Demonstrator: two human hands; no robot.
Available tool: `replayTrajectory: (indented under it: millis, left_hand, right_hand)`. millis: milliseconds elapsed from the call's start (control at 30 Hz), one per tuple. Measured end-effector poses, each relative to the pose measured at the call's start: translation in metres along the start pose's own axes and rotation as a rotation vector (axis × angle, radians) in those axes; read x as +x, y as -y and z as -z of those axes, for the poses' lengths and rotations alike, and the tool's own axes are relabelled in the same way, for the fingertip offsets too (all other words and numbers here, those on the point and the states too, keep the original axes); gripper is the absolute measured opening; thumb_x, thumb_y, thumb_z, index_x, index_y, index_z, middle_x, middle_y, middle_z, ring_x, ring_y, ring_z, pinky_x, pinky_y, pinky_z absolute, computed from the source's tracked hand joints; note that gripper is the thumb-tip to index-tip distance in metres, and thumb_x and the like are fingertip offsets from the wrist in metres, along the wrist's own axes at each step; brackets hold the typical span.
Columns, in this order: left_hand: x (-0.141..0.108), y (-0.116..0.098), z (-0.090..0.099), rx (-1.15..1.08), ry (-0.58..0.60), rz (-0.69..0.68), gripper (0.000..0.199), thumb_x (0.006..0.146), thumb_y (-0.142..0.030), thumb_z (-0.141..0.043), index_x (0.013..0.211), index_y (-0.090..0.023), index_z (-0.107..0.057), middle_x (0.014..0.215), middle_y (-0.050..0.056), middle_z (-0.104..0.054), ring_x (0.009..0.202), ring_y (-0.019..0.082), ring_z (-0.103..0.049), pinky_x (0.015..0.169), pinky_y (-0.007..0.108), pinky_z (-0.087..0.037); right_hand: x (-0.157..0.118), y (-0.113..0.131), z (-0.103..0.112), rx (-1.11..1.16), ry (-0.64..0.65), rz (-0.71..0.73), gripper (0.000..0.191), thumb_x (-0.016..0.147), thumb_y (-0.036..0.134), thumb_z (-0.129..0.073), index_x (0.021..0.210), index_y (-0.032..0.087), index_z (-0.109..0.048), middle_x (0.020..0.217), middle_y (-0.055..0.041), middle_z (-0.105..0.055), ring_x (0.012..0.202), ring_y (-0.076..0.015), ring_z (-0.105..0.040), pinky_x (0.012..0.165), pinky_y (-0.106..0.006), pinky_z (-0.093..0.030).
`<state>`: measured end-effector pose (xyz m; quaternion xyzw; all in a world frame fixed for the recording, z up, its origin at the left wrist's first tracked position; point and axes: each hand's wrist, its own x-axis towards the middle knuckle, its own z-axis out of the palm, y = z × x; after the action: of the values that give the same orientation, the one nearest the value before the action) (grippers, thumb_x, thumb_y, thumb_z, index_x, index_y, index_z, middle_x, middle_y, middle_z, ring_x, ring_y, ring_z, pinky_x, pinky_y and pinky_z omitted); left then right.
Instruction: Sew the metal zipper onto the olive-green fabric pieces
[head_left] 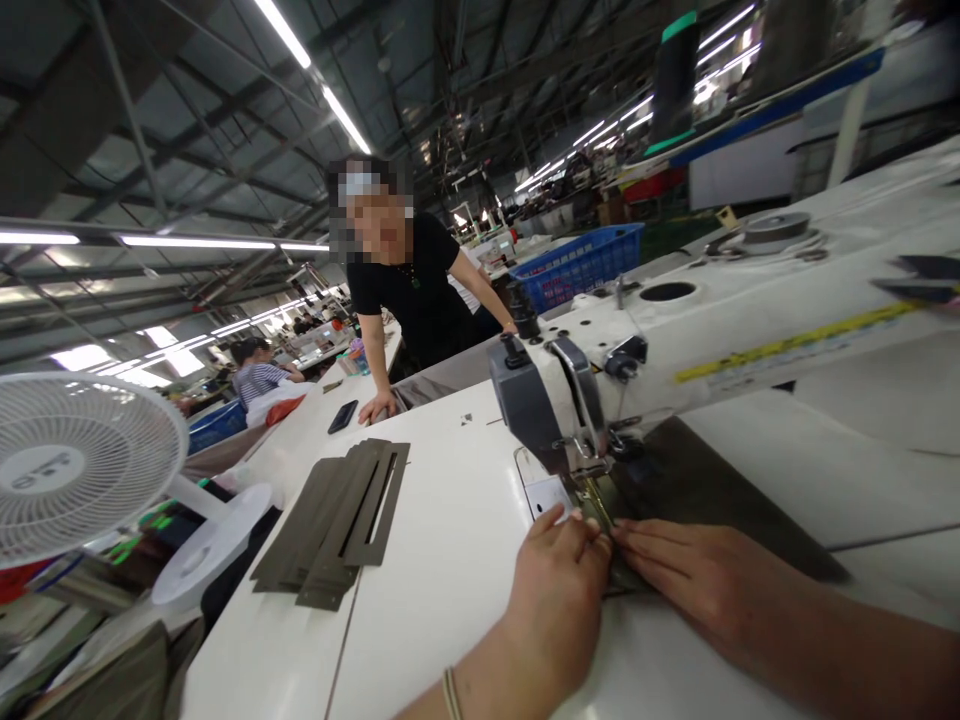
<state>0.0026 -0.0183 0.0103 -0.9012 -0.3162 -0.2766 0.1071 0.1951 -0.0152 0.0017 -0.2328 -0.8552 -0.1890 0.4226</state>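
Dark fabric piece [697, 490] is laid flat on the white table [450, 560], under the head of the sewing machine [675, 330]. Left hand [559, 590] is pressed on its near edge, fingers together and curled down just before the presser foot [589, 480]. Right hand [690, 575] is laid flat on the fabric, fingers extended and close together, tips touching the left hand's. Whether an edge is pinched cannot be told. A stack of dark strips [337, 525] lies well left. A co-worker's hand [377, 407] rests on the table beyond.
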Motion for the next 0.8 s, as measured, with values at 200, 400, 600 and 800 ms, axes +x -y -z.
replayTrajectory:
  millis: [200, 400, 600, 800]
  left_hand:
    - [0.006, 0.007, -0.004, 0.0, 0.027, 0.025, 0.016, 0.091, -0.008, -0.053, 0.099, -0.011, -0.067, 0.098, 0.01, -0.073, 0.089, 0.023, -0.071, 0.094, 0.039, -0.058]
    - [0.009, 0.013, -0.007, -0.053, 0.061, 0.095, 0.017, 0.082, -0.006, -0.059, 0.097, -0.01, -0.067, 0.093, 0.013, -0.069, 0.088, 0.028, -0.067, 0.084, 0.042, -0.061]
    - [0.002, 0.014, -0.008, -0.084, 0.088, 0.137, 0.018, 0.088, -0.008, -0.058, 0.103, -0.011, -0.066, 0.103, 0.013, -0.067, 0.093, 0.025, -0.065, 0.085, 0.036, -0.06]
    - [0.002, 0.022, -0.013, -0.006, 0.173, 0.049, 0.015, 0.089, -0.013, -0.061, 0.103, -0.009, -0.066, 0.097, 0.013, -0.067, 0.092, 0.026, -0.064, 0.087, 0.037, -0.059]
  right_hand:
    - [0.002, -0.008, -0.006, 0.014, 0.022, 0.015, 0.045, 0.082, -0.007, -0.031, 0.084, 0.011, -0.072, 0.087, -0.0107, -0.075, 0.08, -0.015, -0.072, 0.078, -0.02, -0.059]
    - [0.009, -0.018, -0.01, 0.002, 0.029, 0.024, 0.048, 0.075, -0.009, -0.03, 0.086, 0.011, -0.073, 0.086, -0.0102, -0.075, 0.079, -0.0145, -0.073, 0.077, -0.019, -0.059]
    - [0.003, -0.024, -0.017, 0.044, 0.07, 0.005, 0.05, 0.074, -0.007, -0.032, 0.096, 0.013, -0.072, 0.093, -0.009, -0.076, 0.082, -0.0147, -0.073, 0.077, -0.02, -0.059]
    - [-0.006, -0.026, -0.02, 0.033, 0.066, -0.09, 0.039, 0.083, 0.001, -0.037, 0.104, 0.012, -0.068, 0.099, -0.0113, -0.075, 0.082, -0.0182, -0.073, 0.07, -0.021, -0.06]
